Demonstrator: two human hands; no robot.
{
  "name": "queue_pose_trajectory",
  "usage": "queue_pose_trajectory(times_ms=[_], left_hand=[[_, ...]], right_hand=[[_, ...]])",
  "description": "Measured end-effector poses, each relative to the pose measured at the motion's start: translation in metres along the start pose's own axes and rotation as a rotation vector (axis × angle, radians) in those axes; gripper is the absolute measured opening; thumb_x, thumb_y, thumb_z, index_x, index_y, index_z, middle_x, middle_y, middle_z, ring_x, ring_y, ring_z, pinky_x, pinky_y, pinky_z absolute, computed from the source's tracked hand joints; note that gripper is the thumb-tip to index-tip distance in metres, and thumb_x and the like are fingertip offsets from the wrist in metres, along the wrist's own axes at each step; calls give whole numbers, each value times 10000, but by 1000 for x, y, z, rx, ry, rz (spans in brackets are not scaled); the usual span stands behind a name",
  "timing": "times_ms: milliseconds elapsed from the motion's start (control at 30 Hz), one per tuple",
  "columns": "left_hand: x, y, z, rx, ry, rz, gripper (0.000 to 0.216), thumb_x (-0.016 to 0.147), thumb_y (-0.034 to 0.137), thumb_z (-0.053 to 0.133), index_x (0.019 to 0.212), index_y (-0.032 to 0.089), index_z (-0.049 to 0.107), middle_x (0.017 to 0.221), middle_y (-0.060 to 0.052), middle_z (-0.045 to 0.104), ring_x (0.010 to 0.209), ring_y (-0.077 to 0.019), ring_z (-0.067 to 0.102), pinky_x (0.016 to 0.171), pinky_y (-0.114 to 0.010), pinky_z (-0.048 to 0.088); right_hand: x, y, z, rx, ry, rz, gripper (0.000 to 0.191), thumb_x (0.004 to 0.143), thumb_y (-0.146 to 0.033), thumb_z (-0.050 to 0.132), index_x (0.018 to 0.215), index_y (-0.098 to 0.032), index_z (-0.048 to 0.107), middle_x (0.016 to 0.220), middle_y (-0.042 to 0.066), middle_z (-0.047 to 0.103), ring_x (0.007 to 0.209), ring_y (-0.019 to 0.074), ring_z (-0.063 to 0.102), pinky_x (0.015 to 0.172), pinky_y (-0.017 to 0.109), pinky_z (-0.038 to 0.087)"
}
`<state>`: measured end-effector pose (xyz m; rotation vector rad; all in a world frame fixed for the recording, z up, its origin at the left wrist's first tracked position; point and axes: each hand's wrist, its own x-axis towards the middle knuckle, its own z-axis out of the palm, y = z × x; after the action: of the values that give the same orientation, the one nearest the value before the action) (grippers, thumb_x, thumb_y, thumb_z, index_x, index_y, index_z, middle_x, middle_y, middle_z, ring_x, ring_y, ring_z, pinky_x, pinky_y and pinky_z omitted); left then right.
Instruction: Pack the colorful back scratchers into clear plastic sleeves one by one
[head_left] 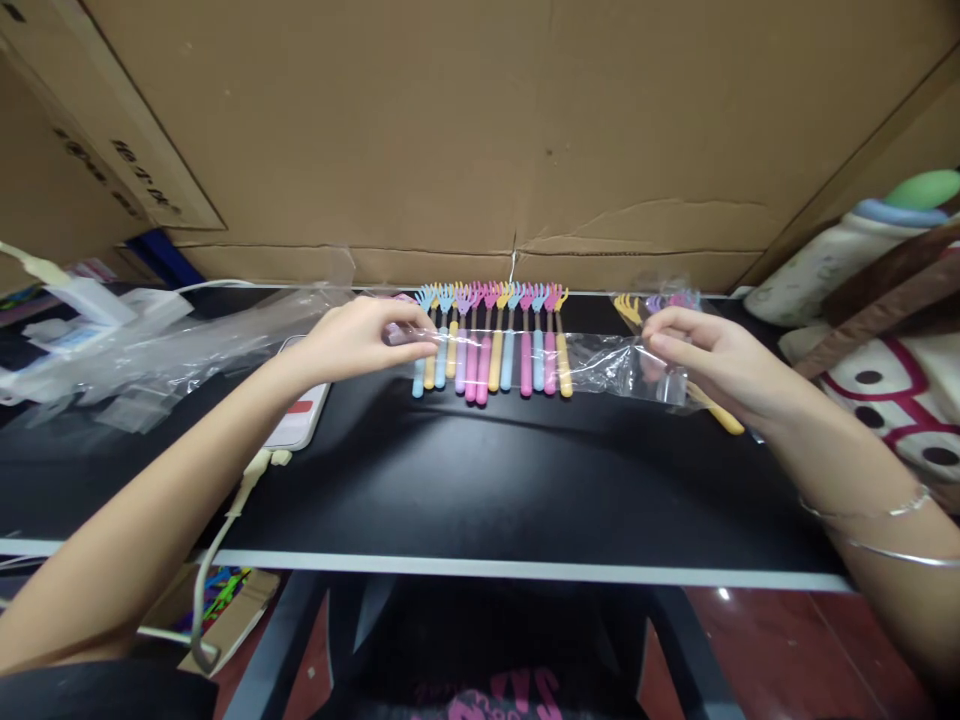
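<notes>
At mid-frame, a clear sleeve [611,365] runs crosswise, its ends pinched thumb-to-finger by the left hand [367,335] and right hand [709,355]; behind it, the scratcher row [506,360] points up-frame, nearer the left hand.

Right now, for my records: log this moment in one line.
left hand: pinching clear sleeve | right hand: pinching sleeve's other end | colored sticks: row on black table
</notes>
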<state>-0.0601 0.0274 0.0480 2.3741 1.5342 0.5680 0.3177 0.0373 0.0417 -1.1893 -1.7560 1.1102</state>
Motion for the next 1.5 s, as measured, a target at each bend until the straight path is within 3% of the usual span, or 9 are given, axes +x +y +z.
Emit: queue_pose_trajectory(times_ms=[133, 233, 400, 667, 767, 933, 1067, 1300, 1500], left_hand=[[-4, 13, 7, -31, -63, 101, 337, 882, 509, 537, 933, 221, 704, 882, -12, 717, 802, -169, 630, 738, -251, 438], [-3, 14, 12, -251, -174, 128, 303, 896, 467, 538, 877, 186, 650, 738, -5, 675, 681, -142, 615, 672, -240, 456], [4, 8, 17, -609, -216, 28, 267, 870, 437, 605, 895, 176, 553, 683, 8, 657, 600, -124, 629, 630, -234, 498], [6, 14, 27, -1044, -138, -241, 280, 767, 356, 723, 823, 175, 516, 757, 17, 642, 607, -94, 626, 604, -227, 541], [4, 19, 37, -1163, -148, -295, 291, 746, 297, 755, 884, 187, 524, 843, -6, 687, 678, -106, 658, 657, -244, 552], [-1, 27, 47, -1245, -241, -228, 314, 785, 331, 750, 998, 189, 570, 1007, -70, 730, 863, -160, 709, 774, -280, 561], [-6, 33, 46, -1242, -272, -181, 361, 819, 382, 730, 1072, 169, 585, 1199, -135, 692, 965, -197, 707, 869, -336, 556], [-10, 35, 52, -1159, -264, -115, 409, 796, 373, 762, 1095, 173, 567, 1204, -126, 695, 1082, -212, 670, 933, -355, 508], [-5, 28, 49, -1119, -258, -69, 416, 816, 425, 735, 1123, 180, 599, 1189, -111, 702, 1049, -208, 671, 927, -354, 488]], right_hand=[[-1, -1, 5, 6, -36, -2, 353, 751, -531, 743, 816, -218, 593, 640, -7, 561, 610, 136, 510, 592, 274, 395], [0, -2, 7, 172, -13, 42, 436, 699, -628, 728, 879, -244, 626, 763, 23, 601, 690, 170, 565, 658, 306, 468], [7, 3, 1, 368, -39, 96, 434, 806, -659, 596, 1023, -290, 667, 1026, 64, 676, 986, 228, 631, 854, 365, 521], [11, 12, 11, 369, -82, 178, 236, 860, -455, 602, 1028, -292, 641, 999, 39, 721, 1081, 235, 648, 951, 431, 515], [6, 9, 27, 359, -194, 146, 303, 850, -445, 646, 1098, -277, 605, 1004, 44, 735, 1029, 223, 674, 955, 436, 506], [-7, 0, 54, 299, -493, 196, 418, 879, -467, 638, 1205, -229, 530, 1140, 113, 720, 1076, 229, 671, 985, 433, 470], [-11, -5, 74, 262, -603, 231, 472, 889, -485, 622, 1244, -204, 487, 1204, 141, 697, 1031, 208, 681, 971, 415, 469], [-6, -5, 103, 203, -640, 121, 350, 837, -462, 681, 1003, -198, 522, 942, 53, 727, 803, 139, 644, 755, 299, 487], [-3, -8, 99, 164, -702, 108, 289, 875, -458, 637, 887, -184, 543, 694, -21, 623, 661, 110, 576, 655, 257, 431]])
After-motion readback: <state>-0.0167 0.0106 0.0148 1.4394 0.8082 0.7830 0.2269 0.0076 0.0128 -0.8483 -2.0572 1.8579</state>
